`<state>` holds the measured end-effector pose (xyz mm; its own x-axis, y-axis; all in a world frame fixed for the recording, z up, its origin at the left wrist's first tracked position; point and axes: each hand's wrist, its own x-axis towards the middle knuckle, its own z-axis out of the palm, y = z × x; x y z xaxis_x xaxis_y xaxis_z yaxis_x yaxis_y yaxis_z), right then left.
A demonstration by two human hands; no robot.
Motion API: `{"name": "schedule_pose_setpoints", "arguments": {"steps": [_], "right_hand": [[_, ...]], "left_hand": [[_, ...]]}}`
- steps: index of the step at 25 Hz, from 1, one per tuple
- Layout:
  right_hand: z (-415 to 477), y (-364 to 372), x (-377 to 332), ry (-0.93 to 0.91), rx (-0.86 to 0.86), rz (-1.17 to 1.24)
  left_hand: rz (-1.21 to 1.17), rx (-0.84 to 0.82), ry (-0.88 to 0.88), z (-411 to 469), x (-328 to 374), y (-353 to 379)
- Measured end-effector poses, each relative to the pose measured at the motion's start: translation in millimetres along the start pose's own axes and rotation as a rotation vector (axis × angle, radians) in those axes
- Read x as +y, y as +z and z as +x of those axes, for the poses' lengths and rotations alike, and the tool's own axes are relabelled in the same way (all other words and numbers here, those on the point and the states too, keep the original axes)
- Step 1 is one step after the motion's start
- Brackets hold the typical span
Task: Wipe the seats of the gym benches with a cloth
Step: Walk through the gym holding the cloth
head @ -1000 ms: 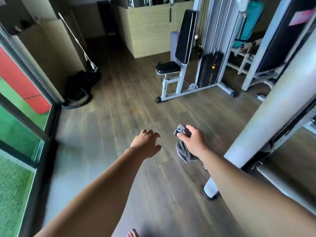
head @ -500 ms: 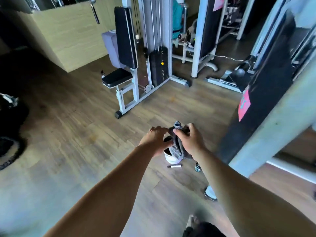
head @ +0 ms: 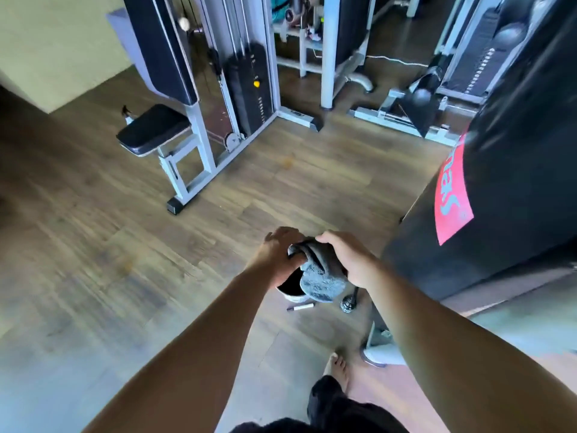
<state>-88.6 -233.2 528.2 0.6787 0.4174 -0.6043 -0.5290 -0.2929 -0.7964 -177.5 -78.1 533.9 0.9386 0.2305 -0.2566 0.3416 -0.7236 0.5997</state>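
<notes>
A grey cloth [head: 320,281] hangs bunched between both my hands in front of me. My right hand [head: 346,256] grips its upper right part, and my left hand [head: 276,254] holds its left end with curled fingers. A black padded seat [head: 153,128] on a white frame stands ahead to the left, with a tall black backrest [head: 162,45] above it. It belongs to a cable weight machine [head: 246,85]. Both hands are well short of the seat.
A white cup with a dark inside [head: 292,289], a marker pen [head: 300,307] and a small dumbbell [head: 349,303] lie on the wood floor below my hands. A black padded machine with a red label [head: 452,195] stands close on the right. More white-framed machines [head: 402,114] stand behind.
My left hand has come across and taken hold of the cloth. The view has swung right and forward, so the seat now lies ahead to the left and nearer.
</notes>
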Motion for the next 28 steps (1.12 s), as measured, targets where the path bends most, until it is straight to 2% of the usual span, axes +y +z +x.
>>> {"name": "schedule_pose_setpoints", "arguments": {"steps": [4,10,12,14,17,21,28], "right_hand": [[41,-21,12,0.054,-0.032,0.128],[113,-33,93,0.011,-0.030,-0.037],[146,-27,131,0.043,0.046,-0.145],[176,-24,160,0.078,0.200,-0.200],[235,-32,210,0.156,0.407,-0.129],[322,-51,275,0.223,0.460,-0.143],[438,-63,358,0.275,0.451,-0.249]], "left_hand": [[-0.079,-0.071,-0.151,54,-12,16],[-0.321,-0.160,-0.392,139,-60,83],[-0.425,-0.234,-0.478,166,-85,116],[-0.578,-0.258,-0.615,190,-110,147],[-0.682,-0.291,-0.743,226,-157,206],[-0.672,-0.313,-0.749,269,-215,283],[-0.674,-0.188,-0.859,322,-284,387]]}}
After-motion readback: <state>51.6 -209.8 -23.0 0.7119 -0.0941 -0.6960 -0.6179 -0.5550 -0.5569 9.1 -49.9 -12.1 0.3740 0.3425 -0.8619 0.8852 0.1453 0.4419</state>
